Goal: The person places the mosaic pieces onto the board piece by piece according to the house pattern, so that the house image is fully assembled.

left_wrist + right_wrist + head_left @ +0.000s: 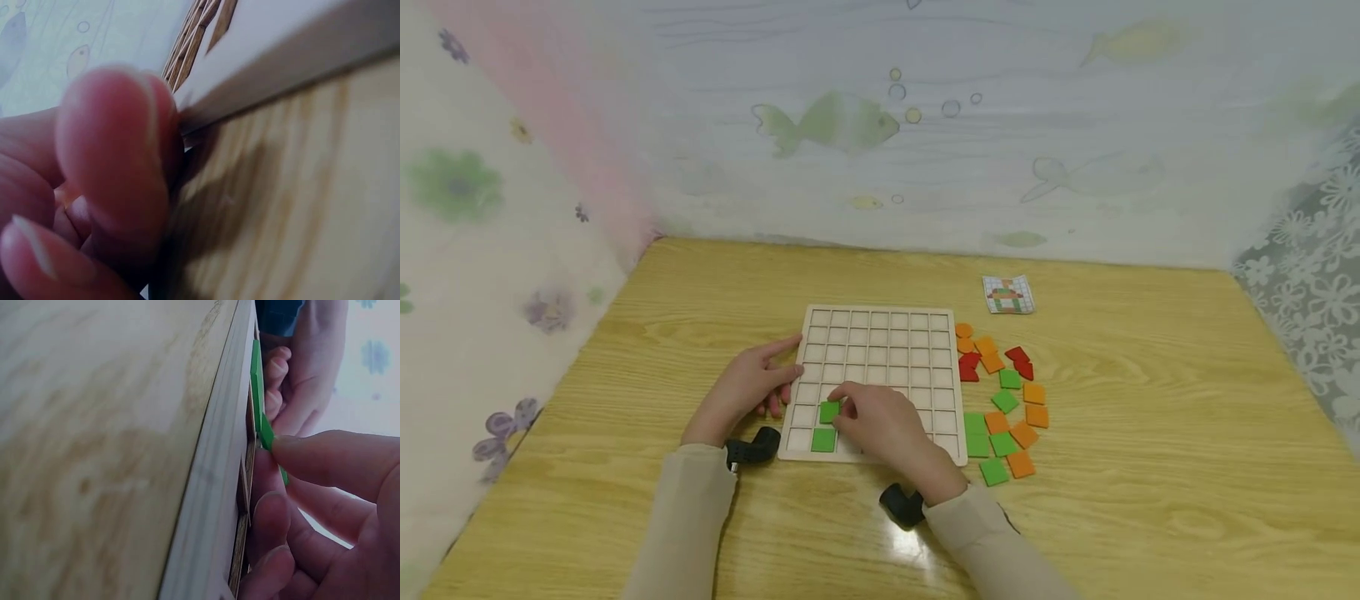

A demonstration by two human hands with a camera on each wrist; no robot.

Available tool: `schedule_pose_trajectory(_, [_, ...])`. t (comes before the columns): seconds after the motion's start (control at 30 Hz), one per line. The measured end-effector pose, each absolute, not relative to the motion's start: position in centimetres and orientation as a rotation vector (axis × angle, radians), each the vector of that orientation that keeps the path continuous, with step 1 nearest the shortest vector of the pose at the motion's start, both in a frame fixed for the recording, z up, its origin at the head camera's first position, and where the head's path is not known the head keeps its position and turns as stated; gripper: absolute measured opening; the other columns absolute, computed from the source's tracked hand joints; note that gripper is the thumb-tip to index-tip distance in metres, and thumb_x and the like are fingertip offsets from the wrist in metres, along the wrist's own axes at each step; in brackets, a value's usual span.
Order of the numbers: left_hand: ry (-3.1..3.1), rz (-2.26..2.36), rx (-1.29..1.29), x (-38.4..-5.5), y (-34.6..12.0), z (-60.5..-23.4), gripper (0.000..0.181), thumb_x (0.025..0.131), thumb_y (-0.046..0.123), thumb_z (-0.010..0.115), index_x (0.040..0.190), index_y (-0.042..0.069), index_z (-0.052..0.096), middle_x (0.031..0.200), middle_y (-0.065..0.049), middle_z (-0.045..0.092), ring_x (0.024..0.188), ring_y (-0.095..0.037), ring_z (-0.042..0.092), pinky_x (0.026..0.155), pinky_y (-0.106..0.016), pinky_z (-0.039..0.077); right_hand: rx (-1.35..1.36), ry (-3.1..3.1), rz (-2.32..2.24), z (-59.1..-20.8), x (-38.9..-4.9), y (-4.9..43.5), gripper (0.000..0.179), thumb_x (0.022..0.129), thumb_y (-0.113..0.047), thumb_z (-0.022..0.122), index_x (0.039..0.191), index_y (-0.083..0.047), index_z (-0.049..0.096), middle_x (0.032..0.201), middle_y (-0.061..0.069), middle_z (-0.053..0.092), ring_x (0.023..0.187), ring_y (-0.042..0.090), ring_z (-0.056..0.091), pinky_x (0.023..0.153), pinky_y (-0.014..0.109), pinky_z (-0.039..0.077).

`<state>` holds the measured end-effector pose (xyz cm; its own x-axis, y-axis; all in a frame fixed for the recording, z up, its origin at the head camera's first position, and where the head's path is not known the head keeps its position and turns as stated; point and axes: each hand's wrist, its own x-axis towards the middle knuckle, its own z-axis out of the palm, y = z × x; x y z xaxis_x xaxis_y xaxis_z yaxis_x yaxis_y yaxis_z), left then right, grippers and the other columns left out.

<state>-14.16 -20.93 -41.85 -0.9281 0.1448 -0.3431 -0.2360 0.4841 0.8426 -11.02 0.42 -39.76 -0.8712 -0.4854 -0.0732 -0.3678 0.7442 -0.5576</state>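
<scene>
A pale wooden grid board lies on the table. My right hand pinches a green square tile between thumb and fingertips, above a cell in the second row from the front. In the right wrist view this tile is tilted. Another green square tile sits in a front-row cell just below it. My left hand rests against the board's left side, index finger and thumb touching the edge. The left wrist view shows fingertips by the board's side.
Right of the board lie loose green tiles, orange tiles and red pieces. A small pattern card lies beyond them. Black wrist devices sit by both wrists. Fish-patterned cloth stands behind the table.
</scene>
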Motion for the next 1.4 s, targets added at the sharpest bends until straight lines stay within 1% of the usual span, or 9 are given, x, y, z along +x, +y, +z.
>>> schedule_pose_trajectory(0.63, [2.379,1.389,-0.091,-14.3,-21.0,-42.0,0.053,0.085,0.036,0.059,0.134,0.038,0.037,0.061,-0.014,0.058,0.043,-0.022,0.053,0.039,-0.030,0.041,-0.733,2.761,-0.789,-40.3,-10.7,0.1,0.022,0.081,-0.020,0.061,0.102,-0.020,0.064,0.065,-0.014,0.048,0.055,0.004,0.045,0.048,0.021,0.036])
schedule_pose_trajectory(1.1, [2.378,1.386,-0.078,-14.3,-21.1,-41.9,0.054,0.086,0.036,0.059,0.134,0.038,0.036,0.061,-0.014,0.057,0.043,-0.022,0.053,0.039,-0.030,0.041,-0.772,2.738,-0.765,-40.1,-10.8,0.3,0.023,0.081,-0.022,0.062,0.104,-0.019,0.063,0.065,-0.014,0.048,0.057,0.003,0.045,0.049,0.020,0.036])
schedule_pose_trajectory(1.33, [2.387,1.387,-0.057,-14.2,-21.1,-41.9,0.054,0.086,0.036,0.058,0.135,0.037,0.035,0.062,-0.015,0.058,0.043,-0.024,0.053,0.039,-0.031,0.041,-0.852,2.585,-0.830,-40.1,-11.5,1.5,0.030,0.083,-0.019,0.058,0.114,-0.021,0.058,0.071,-0.015,0.052,0.063,0.003,0.047,0.059,0.021,0.039])
schedule_pose_trajectory(1.4, [2.390,1.390,-0.055,-14.2,-21.0,-41.9,0.054,0.086,0.036,0.058,0.135,0.037,0.035,0.062,-0.015,0.058,0.043,-0.024,0.053,0.039,-0.031,0.042,-0.866,2.548,-0.853,-40.0,-11.7,2.0,0.030,0.084,-0.020,0.058,0.114,-0.022,0.057,0.074,-0.015,0.053,0.065,0.003,0.048,0.062,0.021,0.040])
